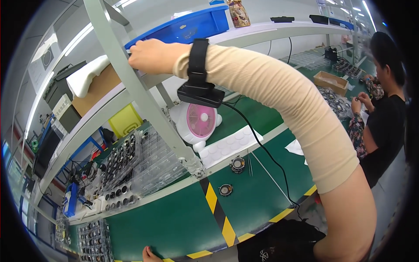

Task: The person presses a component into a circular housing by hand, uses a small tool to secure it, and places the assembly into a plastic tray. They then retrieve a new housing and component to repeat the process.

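My right hand [153, 56] reaches up to the shelf, beside the grey post and at the near left end of a blue plastic bin [187, 31]. Its fingers are curled; what they hold, if anything, is hidden. A beige sleeve covers that forearm, and a black strap with a cabled device [200, 94] circles the wrist. Only part of my left hand [150, 254] shows at the lower edge, by the bench front; most of its fingers are out of sight. Two small round metal-and-black parts, one farther [237, 164] and one nearer [225, 190], lie on the green bench beside tweezers [250, 164].
A grey shelf post [131, 83] rises from the bench. Behind it stand a white-and-pink fan [202, 120] and a white sheet with round spots [230, 146]. Clear trays of parts [94, 240] sit left. A co-worker [384, 118] handles parts at right.
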Motion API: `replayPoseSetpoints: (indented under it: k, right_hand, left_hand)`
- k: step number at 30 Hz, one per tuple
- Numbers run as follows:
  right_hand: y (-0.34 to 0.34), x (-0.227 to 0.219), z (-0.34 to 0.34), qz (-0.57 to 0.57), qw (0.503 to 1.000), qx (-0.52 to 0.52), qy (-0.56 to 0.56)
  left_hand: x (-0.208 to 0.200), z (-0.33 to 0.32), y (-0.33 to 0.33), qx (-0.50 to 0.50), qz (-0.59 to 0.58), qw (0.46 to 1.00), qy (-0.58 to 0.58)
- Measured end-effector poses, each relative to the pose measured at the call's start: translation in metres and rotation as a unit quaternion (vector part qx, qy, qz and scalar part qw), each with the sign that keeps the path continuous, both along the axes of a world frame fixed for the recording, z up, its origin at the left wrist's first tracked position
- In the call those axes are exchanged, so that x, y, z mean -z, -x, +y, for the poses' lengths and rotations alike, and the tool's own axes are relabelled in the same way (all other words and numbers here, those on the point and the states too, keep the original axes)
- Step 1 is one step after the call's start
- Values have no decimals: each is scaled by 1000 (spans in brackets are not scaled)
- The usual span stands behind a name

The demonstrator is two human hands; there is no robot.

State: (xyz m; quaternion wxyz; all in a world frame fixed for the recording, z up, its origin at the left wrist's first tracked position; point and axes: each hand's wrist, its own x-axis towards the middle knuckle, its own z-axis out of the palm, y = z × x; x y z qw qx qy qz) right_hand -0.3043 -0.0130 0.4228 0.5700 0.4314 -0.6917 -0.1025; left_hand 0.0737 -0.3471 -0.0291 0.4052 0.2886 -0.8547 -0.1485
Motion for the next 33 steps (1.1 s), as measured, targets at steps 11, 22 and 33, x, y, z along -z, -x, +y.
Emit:
replayPoseSetpoints:
  k: [11,22,33]
  right_hand:
    - [84,-47,-47,-121,991,-46,4]
    - [57,32,-33,-11,917,-288,277]
    - [62,56,-27,100,932,-216,273]
  left_hand:
    - [8,-14,18,-9,-8,998,-69]
    - [7,-19,4,-3,-22,995,-96]
    - [2,-19,3,-8,-32,997,-68]
